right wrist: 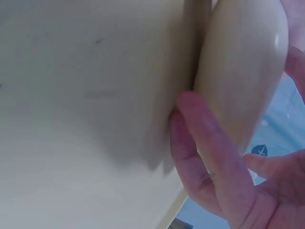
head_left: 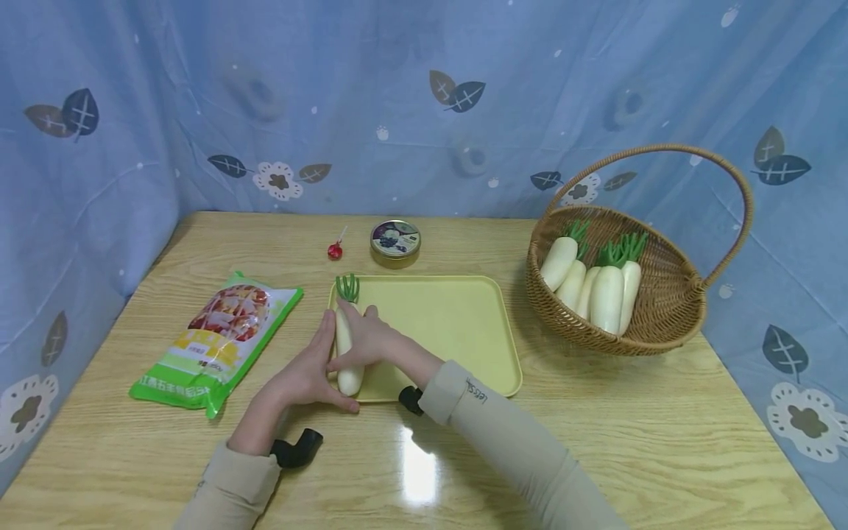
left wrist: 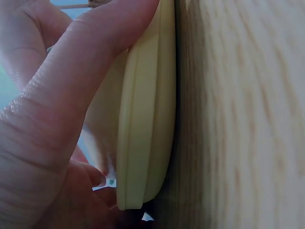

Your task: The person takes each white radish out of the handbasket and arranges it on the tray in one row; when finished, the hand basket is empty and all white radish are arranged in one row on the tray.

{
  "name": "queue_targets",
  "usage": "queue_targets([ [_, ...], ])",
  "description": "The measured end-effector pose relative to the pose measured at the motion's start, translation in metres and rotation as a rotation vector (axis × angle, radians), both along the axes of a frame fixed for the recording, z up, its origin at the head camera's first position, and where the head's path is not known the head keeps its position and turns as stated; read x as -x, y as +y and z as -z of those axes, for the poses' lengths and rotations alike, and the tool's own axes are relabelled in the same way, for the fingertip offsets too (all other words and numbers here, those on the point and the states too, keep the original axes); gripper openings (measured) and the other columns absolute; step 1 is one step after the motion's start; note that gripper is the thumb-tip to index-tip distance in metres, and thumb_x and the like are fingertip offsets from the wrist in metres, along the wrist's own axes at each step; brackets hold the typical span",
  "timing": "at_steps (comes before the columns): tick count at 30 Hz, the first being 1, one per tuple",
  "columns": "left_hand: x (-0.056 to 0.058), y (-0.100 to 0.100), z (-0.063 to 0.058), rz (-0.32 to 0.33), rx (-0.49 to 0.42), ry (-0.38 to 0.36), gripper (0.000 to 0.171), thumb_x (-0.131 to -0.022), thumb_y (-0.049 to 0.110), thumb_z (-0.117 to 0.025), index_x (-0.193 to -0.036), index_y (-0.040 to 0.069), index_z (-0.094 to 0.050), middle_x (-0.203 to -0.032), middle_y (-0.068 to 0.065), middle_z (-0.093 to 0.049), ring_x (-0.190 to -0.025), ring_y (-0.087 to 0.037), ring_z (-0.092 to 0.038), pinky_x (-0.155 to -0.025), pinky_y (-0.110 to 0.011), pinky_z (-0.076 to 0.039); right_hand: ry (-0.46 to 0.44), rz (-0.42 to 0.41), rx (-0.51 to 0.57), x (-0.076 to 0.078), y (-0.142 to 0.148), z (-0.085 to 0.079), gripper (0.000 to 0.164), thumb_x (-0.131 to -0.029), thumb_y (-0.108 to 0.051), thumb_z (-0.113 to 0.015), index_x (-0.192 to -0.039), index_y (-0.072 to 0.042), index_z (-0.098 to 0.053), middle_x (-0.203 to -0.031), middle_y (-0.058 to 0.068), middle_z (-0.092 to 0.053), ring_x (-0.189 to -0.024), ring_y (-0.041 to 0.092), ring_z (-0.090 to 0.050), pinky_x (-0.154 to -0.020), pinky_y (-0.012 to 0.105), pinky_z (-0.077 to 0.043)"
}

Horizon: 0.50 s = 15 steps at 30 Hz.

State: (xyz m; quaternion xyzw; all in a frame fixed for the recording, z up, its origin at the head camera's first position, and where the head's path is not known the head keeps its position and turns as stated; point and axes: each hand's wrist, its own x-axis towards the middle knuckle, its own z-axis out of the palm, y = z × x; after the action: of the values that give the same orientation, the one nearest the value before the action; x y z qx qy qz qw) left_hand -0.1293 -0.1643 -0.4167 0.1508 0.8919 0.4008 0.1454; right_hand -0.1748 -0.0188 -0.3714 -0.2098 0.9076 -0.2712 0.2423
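A white radish (head_left: 350,380) with a green top (head_left: 347,288) lies lengthwise along the left side of the yellow tray (head_left: 437,331). My right hand (head_left: 372,337) reaches over it and holds it; in the right wrist view, fingers (right wrist: 217,157) lie along the radish (right wrist: 243,62) on the side toward the tray floor. Around the tray's near left corner is my left hand (head_left: 301,377), its fingers extended along the left side beside the radish. The left thumb (left wrist: 90,52) stretches over the near rim (left wrist: 143,119) in the left wrist view.
A wicker basket (head_left: 583,327) with several more radishes stands at the right, its handle arching high. Left of the tray lies a green and white food bag (head_left: 212,342). A red lollipop (head_left: 335,252) and a round tin (head_left: 395,243) sit behind the tray, before the blue curtain.
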Motion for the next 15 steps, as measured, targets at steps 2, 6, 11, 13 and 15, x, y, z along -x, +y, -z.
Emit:
queue_targets([
  [2,0.0,0.0,0.0,0.001,-0.003,0.0,0.148,-0.047,0.041,-0.089,-0.142,0.001,0.017,-0.148,-0.019,0.019,-0.136,-0.034,0.009,-0.108,-0.052,-0.009,0.013,-0.003,0.01,0.0,0.002,-0.001,0.109,-0.069,-0.038,-0.079,-0.148,-0.02,-0.007,-0.119,0.018,-0.038,-0.089,0.018,-0.046,-0.066,0.025,-0.045],
  [6,0.0,0.0,0.0,-0.001,-0.006,0.002,0.149,-0.046,0.042,-0.089,-0.142,0.001,0.017,-0.148,-0.019,0.019,-0.136,-0.034,0.008,-0.108,-0.052,-0.009,0.052,-0.024,0.029,0.002,0.007,-0.003,0.104,-0.071,-0.039,-0.077,-0.148,-0.015,-0.011,-0.118,0.018,-0.041,-0.095,0.02,-0.045,-0.069,0.029,-0.045],
  [11,0.0,0.0,0.001,-0.005,-0.006,0.01,0.15,-0.045,0.043,-0.089,-0.142,0.002,0.018,-0.148,-0.02,0.018,-0.136,-0.034,0.008,-0.107,-0.053,-0.01,0.048,-0.023,0.063,0.002,0.015,-0.005,0.101,-0.072,-0.04,-0.076,-0.147,-0.014,-0.014,-0.122,0.016,-0.045,-0.1,0.021,-0.045,-0.075,0.032,-0.046],
  [13,0.0,0.0,0.001,-0.003,-0.007,0.016,0.149,-0.046,0.043,-0.089,-0.142,0.001,0.017,-0.148,-0.02,0.018,-0.136,-0.034,0.007,-0.107,-0.053,-0.01,0.041,-0.01,0.066,0.001,0.019,-0.007,0.1,-0.072,-0.041,-0.076,-0.147,-0.015,-0.015,-0.123,0.016,-0.045,-0.1,0.021,-0.046,-0.077,0.033,-0.046],
  [15,0.0,0.0,0.001,-0.001,-0.009,0.02,0.149,-0.046,0.043,-0.089,-0.142,0.001,0.017,-0.148,-0.02,0.017,-0.136,-0.034,0.007,-0.107,-0.053,-0.011,0.039,-0.003,0.063,-0.001,0.023,-0.01,0.099,-0.072,-0.042,-0.075,-0.147,-0.016,-0.016,-0.125,0.018,-0.043,-0.102,0.021,-0.047,-0.079,0.035,-0.046],
])
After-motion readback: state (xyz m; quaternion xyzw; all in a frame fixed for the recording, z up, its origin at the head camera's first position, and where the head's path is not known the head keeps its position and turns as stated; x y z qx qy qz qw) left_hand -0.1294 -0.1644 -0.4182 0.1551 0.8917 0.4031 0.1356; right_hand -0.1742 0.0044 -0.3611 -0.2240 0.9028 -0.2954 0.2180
